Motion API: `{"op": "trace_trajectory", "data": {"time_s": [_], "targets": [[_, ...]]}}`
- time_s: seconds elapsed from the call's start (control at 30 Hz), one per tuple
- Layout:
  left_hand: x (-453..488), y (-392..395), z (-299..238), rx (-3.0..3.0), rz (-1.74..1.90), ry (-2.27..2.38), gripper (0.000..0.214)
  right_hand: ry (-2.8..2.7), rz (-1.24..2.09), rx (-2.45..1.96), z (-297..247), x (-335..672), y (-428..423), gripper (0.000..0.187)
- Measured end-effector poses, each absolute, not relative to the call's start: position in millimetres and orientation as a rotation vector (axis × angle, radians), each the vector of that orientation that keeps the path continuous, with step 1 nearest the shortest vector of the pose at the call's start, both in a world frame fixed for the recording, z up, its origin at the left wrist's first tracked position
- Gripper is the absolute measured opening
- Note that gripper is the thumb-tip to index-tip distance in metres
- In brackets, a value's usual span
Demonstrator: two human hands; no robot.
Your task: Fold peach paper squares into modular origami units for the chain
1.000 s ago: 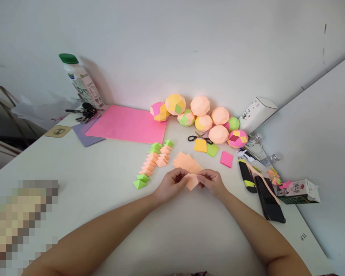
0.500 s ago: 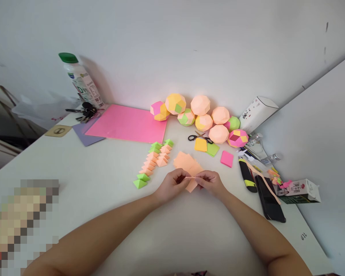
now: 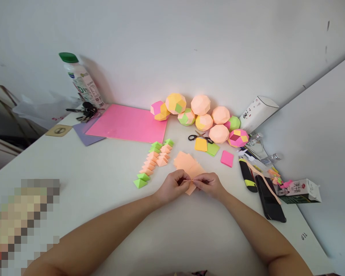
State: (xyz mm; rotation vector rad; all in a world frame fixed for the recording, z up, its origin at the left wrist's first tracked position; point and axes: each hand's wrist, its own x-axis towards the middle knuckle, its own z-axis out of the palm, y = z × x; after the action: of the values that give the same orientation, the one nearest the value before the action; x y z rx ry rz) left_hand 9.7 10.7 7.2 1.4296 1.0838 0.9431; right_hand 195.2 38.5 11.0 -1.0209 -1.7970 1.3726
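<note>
- Here we are at the white table (image 3: 103, 168), and all eyes go to the peach paper slip (image 3: 191, 189), held low between both hands, just on the near side of the loose peach sheets (image 3: 186, 161).
- Our left hand (image 3: 174, 186) has thumb and forefinger pinching the slip's left side; the other fingers curl behind, partly hidden.
- Our right hand (image 3: 210, 185) mirrors it, thumb and forefinger closed on the right side, fingertips almost meeting the left ones along the upper edge.
- A pointed lower part of the slip shows beneath the fingertips; whether it touches the table, we can't tell.
- How does it handle? Next to no weight, we'd say: thin, bendy, easily creased, and likely to keep any line pressed into it.
- Slippery? Probably only a little; dry fingertips should grip it well, though a hard tug could tear it or skew an edge.
- Our pick for a hold: both ends of that upper edge, light thumb pressure, well clear of the pointed part, which we judge the easiest to crumple.
- And beside the left hand, the folded paper pieces (image 3: 151, 158) stand in two rows, peach and green, looking stiffer for their creases but easily squashed from above.
</note>
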Motion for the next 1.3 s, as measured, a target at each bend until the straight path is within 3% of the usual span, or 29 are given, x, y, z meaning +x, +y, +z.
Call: {"op": "trace_trajectory", "data": {"time_s": [0.6,1.3], "targets": [[5,9,18,1.160,1.071,1.054,0.008,-1.538,1.498,-1.130,9,199,43,0.019],[12,10,8,1.520,0.946,1.085,0.008,-1.827,1.404,-1.076,11,196,39,0.018]]}}
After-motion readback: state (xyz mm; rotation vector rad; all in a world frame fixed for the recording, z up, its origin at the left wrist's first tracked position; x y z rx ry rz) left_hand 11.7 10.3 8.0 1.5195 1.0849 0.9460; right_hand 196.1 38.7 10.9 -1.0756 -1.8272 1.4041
